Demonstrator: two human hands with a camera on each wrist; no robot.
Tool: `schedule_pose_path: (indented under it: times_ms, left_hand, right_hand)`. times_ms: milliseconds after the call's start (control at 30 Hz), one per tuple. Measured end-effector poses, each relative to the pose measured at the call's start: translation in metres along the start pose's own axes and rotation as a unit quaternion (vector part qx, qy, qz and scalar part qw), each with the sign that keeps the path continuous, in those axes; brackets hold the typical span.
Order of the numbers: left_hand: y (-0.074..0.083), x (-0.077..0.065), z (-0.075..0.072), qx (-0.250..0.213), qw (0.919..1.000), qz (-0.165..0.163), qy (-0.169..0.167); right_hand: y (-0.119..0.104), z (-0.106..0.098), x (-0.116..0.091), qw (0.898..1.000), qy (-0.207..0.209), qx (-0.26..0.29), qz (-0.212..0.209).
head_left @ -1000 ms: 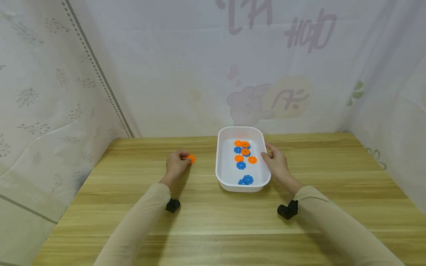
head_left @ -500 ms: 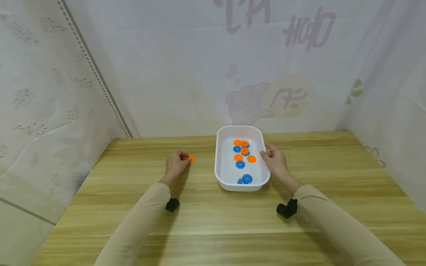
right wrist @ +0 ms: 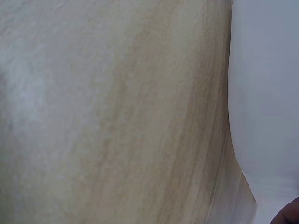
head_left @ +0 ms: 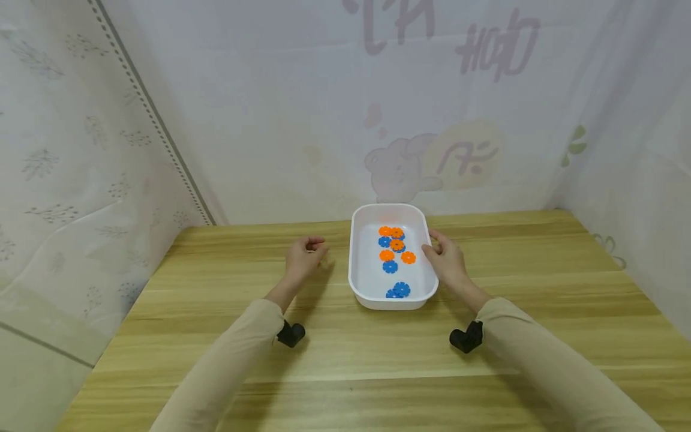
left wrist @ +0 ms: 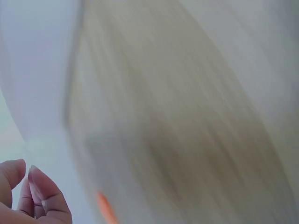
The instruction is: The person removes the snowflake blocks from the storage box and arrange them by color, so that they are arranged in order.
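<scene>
My left hand (head_left: 306,259) is over the table left of the white tray, its fingertips near the thumb and no piece showing between them. In the left wrist view a small blurred orange piece (left wrist: 107,208) shows beside the fingers (left wrist: 49,191), apart from them. The hand covers that piece's spot in the head view. My right hand (head_left: 447,259) grips the right rim of the white plastic tray (head_left: 353,252), thumb at the inner side. Inside the tray lie several flower-shaped plastic discs, orange ones (head_left: 408,257) and blue ones (head_left: 390,267), some overlapping.
The wood-grain table (head_left: 335,354) runs back to a printed curtain (head_left: 270,120). Another curtain hangs along the left side (head_left: 65,180). Black wrist mounts (head_left: 291,334) stick out from both sleeves.
The left hand, which was pinching an orange disc down at the table, has moved right toward the tray, with no disc showing in its fingers. The right hand keeps its grip.
</scene>
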State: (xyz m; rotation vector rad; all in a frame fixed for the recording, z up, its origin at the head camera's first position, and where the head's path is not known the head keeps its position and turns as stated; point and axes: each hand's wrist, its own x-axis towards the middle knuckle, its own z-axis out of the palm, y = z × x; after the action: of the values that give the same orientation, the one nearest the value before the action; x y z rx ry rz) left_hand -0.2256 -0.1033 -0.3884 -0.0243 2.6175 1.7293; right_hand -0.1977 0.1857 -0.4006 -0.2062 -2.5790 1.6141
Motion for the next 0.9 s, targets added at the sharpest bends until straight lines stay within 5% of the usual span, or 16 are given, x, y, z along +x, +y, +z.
schedule_pose_path:
  times_ms: [200,367,633,900]
  left_hand:
    - [0.039,-0.01,0.035,-0.096,0.9941,-0.021,-0.046]
    - [0.06,-0.015,0.062,-0.116,0.9901,-0.023,-0.076]
    - [0.06,-0.012,0.096,-0.075,0.9935,-0.055,-0.065]
    - [0.053,-0.005,0.111,-0.015,0.9942,-0.098,-0.04]
  right_hand:
    - [-0.001,0.0,0.0,1.0,-0.005,0.004,-0.001]
    - [-0.001,-0.001,0.0,1.0,-0.002,-0.001,-0.003]
    - [-0.002,-0.002,-0.001,1.0,-0.005,0.003,-0.006]
    - [0.0,-0.002,0.001,1.0,-0.001,-0.005,-0.01]
